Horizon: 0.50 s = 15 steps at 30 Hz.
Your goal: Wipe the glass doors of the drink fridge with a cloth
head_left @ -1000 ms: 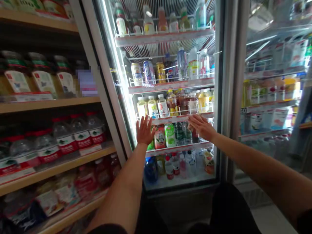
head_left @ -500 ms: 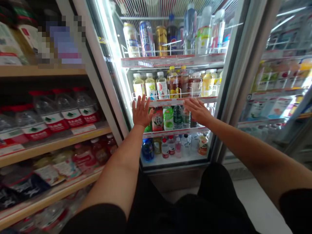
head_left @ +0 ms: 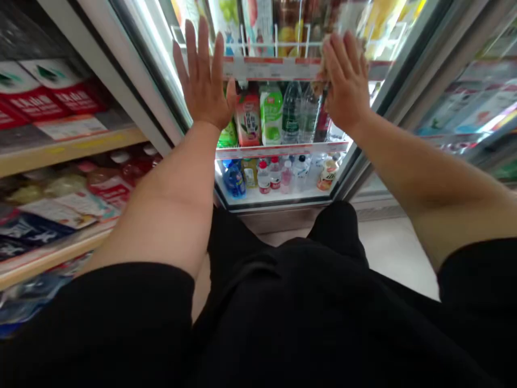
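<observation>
My left hand (head_left: 204, 86) is raised flat in front of the glass door of a lit drinks fridge, fingers spread, holding nothing. On the right, my right hand (head_left: 345, 81) lies flat against or close to the same glass, its fingers stretched out and close together. A brownish mottled patch (head_left: 320, 73) shows along its edge; I cannot tell whether it is a cloth or a reflection. Behind the glass, between my hands, stand a red drink carton (head_left: 247, 119), a green-and-white bottle (head_left: 271, 116) and a dark green bottle (head_left: 291, 116).
Small bottles (head_left: 264, 178) stand on the fridge's bottom shelf, with a white-and-orange container (head_left: 326, 175) at its right. To my left, wooden shelves (head_left: 72, 148) hold packs of drinks. Another glass-doored fridge (head_left: 456, 113) is on the right. Pale floor (head_left: 398, 253) shows below.
The view has tilted down and come nearer the fridge, so both hands appear higher and larger. My right hand now points more upward, and my left fingers are spread wider.
</observation>
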Motion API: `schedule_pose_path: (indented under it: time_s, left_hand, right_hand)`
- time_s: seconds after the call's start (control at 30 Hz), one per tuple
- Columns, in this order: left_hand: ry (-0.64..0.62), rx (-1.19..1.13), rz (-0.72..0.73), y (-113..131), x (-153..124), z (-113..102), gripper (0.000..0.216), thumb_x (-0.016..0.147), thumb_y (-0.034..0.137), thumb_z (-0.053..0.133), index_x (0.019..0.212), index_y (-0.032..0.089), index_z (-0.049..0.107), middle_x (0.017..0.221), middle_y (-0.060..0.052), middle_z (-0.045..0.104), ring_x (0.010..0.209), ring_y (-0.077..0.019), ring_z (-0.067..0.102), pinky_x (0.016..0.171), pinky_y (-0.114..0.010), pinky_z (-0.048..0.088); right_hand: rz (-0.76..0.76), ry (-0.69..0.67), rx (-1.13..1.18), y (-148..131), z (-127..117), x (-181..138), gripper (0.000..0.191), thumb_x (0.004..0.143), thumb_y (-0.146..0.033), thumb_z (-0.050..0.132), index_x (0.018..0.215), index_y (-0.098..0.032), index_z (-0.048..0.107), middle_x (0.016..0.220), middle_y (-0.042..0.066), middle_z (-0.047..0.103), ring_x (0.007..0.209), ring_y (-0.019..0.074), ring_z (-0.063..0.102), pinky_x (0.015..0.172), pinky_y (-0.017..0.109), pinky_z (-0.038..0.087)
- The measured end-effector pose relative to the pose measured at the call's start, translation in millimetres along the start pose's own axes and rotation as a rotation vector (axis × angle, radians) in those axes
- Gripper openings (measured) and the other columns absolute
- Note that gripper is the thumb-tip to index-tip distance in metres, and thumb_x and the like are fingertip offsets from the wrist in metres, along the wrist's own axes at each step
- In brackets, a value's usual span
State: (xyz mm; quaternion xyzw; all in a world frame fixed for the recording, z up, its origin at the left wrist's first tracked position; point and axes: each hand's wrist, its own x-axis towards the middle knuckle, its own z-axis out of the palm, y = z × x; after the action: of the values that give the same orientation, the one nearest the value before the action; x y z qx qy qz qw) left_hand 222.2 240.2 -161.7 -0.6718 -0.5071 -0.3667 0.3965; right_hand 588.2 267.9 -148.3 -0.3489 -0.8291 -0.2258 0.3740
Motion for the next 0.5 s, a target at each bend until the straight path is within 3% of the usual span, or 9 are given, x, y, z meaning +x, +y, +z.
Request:
schedule_pose_path:
  time_s: [0.1, 0.27, 0.4, 0.5]
  left_hand:
    - [0.043, 0.022, 0.020, -1, 0, 3, 0.074, 0.108, 0.049, 0.045, 0.169, 0.016, 0.020, 0.178, 0.003, -0.003, 0.159, -0.0205, -0.028, 0.131, -0.049, -0.026]
    - [-0.045, -0.219, -0.052, 6, 0, -12, 0.078, 0.104, 0.060, 0.045, 0.169, 0.022, 0.025, 0.176, 0.011, -0.002, 0.158, -0.0109, -0.028, 0.129, -0.038, -0.033]
    - [-0.087, -0.197, -0.092, 9, 0, -19, 0.079, 0.103, 0.064, 0.041, 0.167, 0.022, 0.026, 0.175, 0.011, -0.002, 0.156, -0.0057, -0.029, 0.128, -0.037, -0.034]
    - [-0.106, -0.127, -0.115, 12, 0, -20, 0.079, 0.103, 0.061, 0.046, 0.168, 0.021, 0.027, 0.176, 0.008, 0.004, 0.157, -0.0076, -0.027, 0.129, -0.036, -0.031]
  right_hand:
    - [-0.125, -0.145, -0.031, 1, -2, 0, 0.057, 0.109, -0.022, 0.031, 0.166, -0.021, 0.030, 0.176, 0.001, 0.027, 0.166, 0.0232, 0.016, 0.136, 0.057, 0.013]
    - [-0.013, -0.010, -0.038, -7, -3, 2, 0.058, 0.109, -0.028, 0.024, 0.165, -0.017, 0.034, 0.175, 0.003, 0.030, 0.165, 0.0253, 0.018, 0.137, 0.055, 0.015]
    - [-0.252, -0.201, 0.072, -12, -2, 7, 0.053, 0.109, -0.029, 0.031, 0.160, -0.020, 0.043, 0.170, 0.002, 0.039, 0.163, 0.0264, 0.025, 0.136, 0.061, 0.012]
    - [-0.180, -0.143, 0.088, -12, -1, 9, 0.054, 0.109, -0.024, 0.034, 0.163, -0.021, 0.040, 0.172, 0.002, 0.036, 0.164, 0.0269, 0.022, 0.136, 0.061, 0.009]
